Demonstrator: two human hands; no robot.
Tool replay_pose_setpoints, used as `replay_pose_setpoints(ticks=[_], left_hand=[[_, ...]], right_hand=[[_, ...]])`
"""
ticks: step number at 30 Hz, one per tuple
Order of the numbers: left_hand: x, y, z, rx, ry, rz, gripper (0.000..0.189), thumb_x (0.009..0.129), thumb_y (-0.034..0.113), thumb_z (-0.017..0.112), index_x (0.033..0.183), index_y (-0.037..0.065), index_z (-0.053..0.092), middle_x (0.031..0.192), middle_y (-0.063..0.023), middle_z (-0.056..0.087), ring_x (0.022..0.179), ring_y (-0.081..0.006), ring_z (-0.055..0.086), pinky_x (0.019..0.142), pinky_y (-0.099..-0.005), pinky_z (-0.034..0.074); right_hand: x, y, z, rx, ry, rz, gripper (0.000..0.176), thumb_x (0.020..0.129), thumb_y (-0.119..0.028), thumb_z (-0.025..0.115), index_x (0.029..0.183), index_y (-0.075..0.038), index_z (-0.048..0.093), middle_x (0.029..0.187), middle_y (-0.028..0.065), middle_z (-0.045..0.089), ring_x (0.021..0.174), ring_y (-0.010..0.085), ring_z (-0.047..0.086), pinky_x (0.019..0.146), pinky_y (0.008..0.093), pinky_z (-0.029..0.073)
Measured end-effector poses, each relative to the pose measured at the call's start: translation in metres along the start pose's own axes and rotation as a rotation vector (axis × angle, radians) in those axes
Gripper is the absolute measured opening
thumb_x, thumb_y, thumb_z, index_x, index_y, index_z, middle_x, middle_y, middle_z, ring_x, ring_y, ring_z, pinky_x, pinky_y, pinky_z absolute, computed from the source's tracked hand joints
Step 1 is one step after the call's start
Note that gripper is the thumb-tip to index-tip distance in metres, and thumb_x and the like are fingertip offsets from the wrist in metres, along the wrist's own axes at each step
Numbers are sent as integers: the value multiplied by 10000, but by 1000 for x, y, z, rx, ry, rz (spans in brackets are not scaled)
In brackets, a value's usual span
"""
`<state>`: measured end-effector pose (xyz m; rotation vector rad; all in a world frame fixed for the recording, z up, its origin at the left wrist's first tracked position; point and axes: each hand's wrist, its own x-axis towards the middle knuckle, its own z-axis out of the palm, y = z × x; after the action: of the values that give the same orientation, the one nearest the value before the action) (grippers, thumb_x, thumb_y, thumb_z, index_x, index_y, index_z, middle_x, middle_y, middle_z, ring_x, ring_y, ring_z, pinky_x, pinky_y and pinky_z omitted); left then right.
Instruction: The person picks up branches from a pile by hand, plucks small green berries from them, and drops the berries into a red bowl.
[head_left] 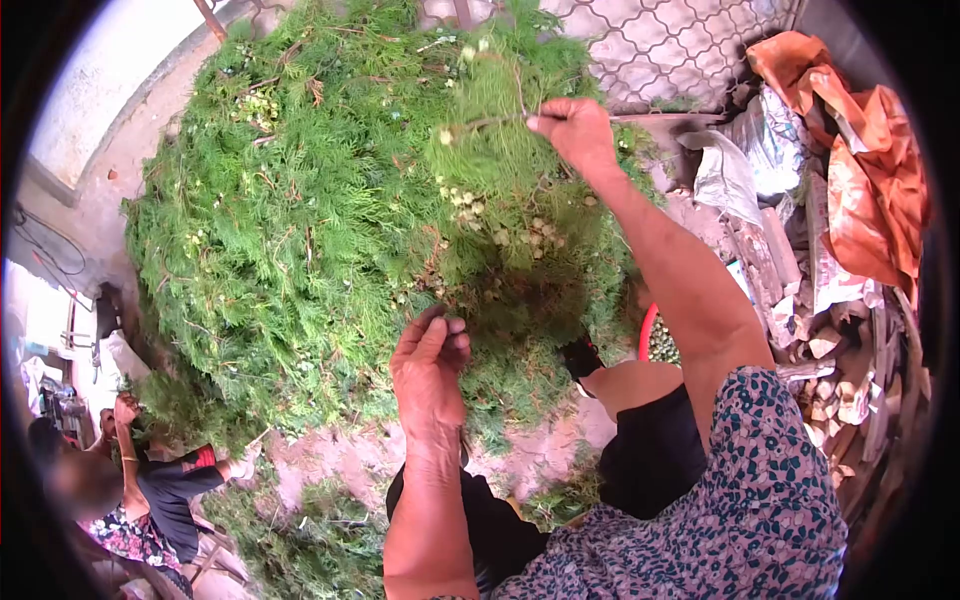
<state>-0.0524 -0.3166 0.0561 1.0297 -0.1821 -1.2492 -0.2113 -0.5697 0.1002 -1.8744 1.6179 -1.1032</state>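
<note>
My right hand (578, 135) grips the woody stem of a leafy conifer branch (490, 100) with pale round cones on it, raised over the pile. Its sprays are slightly blurred. My left hand (430, 365) is lower and nearer to me, fingers curled together with the thumb against them; whatever they hold, if anything, is hidden. Just beyond it lie clusters of pale cones (520, 235) among green and brownish foliage. A big heap of cut conifer branches (300, 200) spreads in front of me and to the left.
A red-rimmed container (648, 335) of small green cones stands by my leg. Split firewood (830, 390), sacks (725, 175) and an orange sheet (865, 170) crowd the right. A metal lattice (660, 45) is behind. Another person (150, 490) sits at lower left near more branches.
</note>
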Motion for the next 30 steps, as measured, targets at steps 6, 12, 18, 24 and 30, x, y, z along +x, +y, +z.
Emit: replay_pose_setpoints(ticks=[6,12,18,24,30], left_hand=[[4,3,-1,-34,0,23,227,830,73,556,1048,11,550,782,-64,610,639,-131,552,606,-245,464],[7,8,0,-2,18,41,203,831,75,556,1027,22,562,781,-66,615,637,-127,551,591,-246,462],[14,3,-5,-60,9,25,185,835,65,549,1017,39,571,786,-58,631,637,-119,573,574,-215,458],[29,-1,2,-16,27,171,209,805,49,584,1009,8,601,905,-70,627,756,-106,578,596,-205,453],[30,16,19,137,-11,210,268,816,74,575,1062,-30,562,839,-55,615,589,-92,559,429,-194,366]], right_hand=[[10,-47,-24,20,193,-12,133,698,-204,706,766,-91,687,580,55,613,570,162,570,567,302,456],[-45,-60,15,700,-109,422,130,784,-35,598,899,17,568,748,86,590,577,130,537,408,220,396],[-111,-7,64,749,-241,721,99,788,-52,609,870,-6,578,742,65,596,600,120,554,436,233,402],[-147,-8,63,847,-272,675,69,785,-51,601,786,16,584,664,45,570,562,124,547,419,232,384],[-174,-28,46,747,-392,542,83,767,-58,619,794,21,611,680,40,594,587,110,577,461,227,445]])
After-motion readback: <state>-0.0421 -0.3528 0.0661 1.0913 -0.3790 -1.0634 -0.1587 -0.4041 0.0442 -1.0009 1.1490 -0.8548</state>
